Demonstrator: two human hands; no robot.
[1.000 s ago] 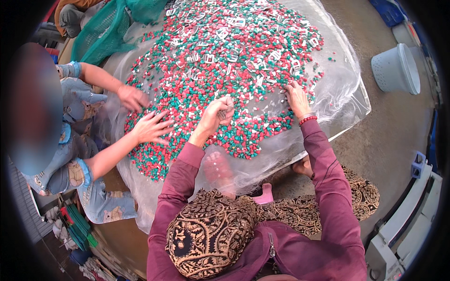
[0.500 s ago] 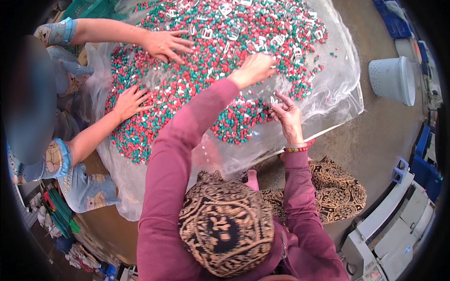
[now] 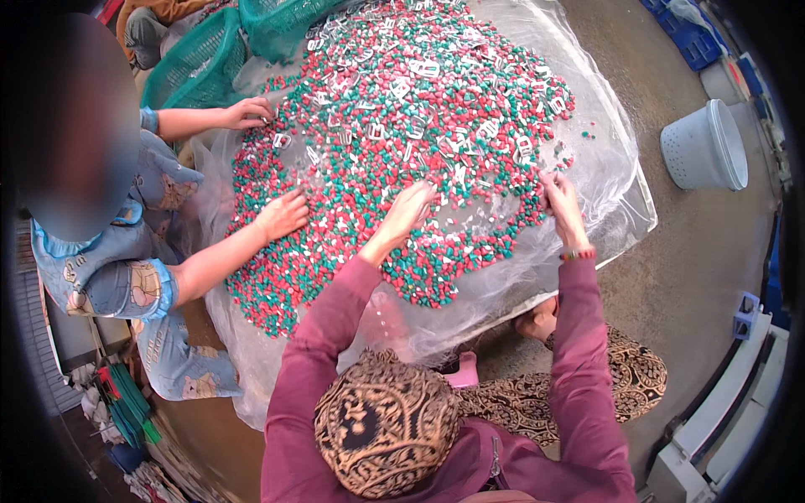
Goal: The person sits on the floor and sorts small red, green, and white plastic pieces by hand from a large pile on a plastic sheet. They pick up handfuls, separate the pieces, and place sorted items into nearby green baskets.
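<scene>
A wide heap of small red, green and white pellets is spread over a clear plastic sheet. Clear, buckle-shaped plastic pieces lie scattered among them, mostly on the far half. My left hand is low over the middle of the heap, fingers curled together; whatever they hold is hidden. At the heap's right edge, my right hand has its thumb and fingers pinched close to the pellets. What is between those fingertips is too small to tell.
A co-worker at the left has one hand by the heap's far-left edge and another hand on the pellets. Green mesh baskets stand behind. A pale perforated bucket is on the floor at right, with a blue crate beyond.
My left hand has drawn back toward me and left. My right hand has moved right to the heap's edge; the small clear piece it held no longer shows. The co-worker's far hand has pulled back leftward.
</scene>
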